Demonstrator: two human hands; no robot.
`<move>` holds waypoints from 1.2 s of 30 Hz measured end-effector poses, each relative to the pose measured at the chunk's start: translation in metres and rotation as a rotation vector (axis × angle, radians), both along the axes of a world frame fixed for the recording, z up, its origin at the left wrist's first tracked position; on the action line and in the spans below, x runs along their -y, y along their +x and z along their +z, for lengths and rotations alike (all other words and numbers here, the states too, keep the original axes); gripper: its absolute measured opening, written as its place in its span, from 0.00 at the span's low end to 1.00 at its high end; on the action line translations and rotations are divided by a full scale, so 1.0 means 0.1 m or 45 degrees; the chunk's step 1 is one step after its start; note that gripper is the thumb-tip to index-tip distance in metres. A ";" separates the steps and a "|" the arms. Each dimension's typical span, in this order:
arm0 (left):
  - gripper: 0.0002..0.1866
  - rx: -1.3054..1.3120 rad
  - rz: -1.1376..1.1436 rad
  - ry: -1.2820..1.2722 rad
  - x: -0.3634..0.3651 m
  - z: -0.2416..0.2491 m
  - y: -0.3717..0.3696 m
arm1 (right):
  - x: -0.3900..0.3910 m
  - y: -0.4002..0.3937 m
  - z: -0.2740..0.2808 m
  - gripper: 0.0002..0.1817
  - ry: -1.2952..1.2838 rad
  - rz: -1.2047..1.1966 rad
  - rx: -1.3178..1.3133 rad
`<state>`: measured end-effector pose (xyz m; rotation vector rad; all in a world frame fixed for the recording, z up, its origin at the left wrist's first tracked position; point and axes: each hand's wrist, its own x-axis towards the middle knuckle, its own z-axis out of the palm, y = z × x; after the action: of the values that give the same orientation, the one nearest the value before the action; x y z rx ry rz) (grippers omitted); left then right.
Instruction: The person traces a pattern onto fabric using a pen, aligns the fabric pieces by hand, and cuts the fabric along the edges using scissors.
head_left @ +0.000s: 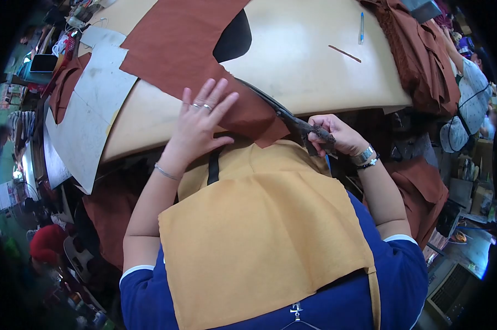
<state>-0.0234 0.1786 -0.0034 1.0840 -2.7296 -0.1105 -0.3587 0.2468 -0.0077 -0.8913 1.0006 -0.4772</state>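
Observation:
My left hand (201, 118) lies with fingers spread on a large piece of reddish-brown fabric (177, 44), near its lower edge. My right hand (339, 135) grips the wrapped handles of long dark scissors (298, 122). Their blades run up and left along the fabric's right edge. A narrow end of the fabric hangs over the table's front edge, close to the mustard apron (265, 231) I wear. A black rounded shape (236, 37) shows beside the fabric's inner curve.
On the table (314, 55) lie a blue pen (361, 28) and a thin brown strip (344, 53). Brown fabric is piled (424, 60) at the right edge. Pale card patterns (94, 104) lie at the left. Another person's patterned sleeve (471, 93) shows at far right.

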 end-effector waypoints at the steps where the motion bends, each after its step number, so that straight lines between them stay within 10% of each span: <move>1: 0.47 0.026 -0.011 -0.026 -0.02 -0.07 -0.04 | 0.01 0.00 0.02 0.12 0.003 -0.003 0.017; 9: 0.24 -0.248 -0.039 0.106 -0.10 -0.22 -0.12 | -0.05 -0.06 0.02 0.13 0.044 0.002 0.061; 36: 0.31 -0.437 -0.123 0.288 -0.25 -0.21 -0.20 | 0.01 0.02 -0.05 0.13 0.047 -0.003 0.108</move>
<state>-0.0432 0.2040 -0.0243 0.8868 -2.4972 -0.5768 -0.3571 0.2457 -0.0126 -0.8304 0.9303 -0.4931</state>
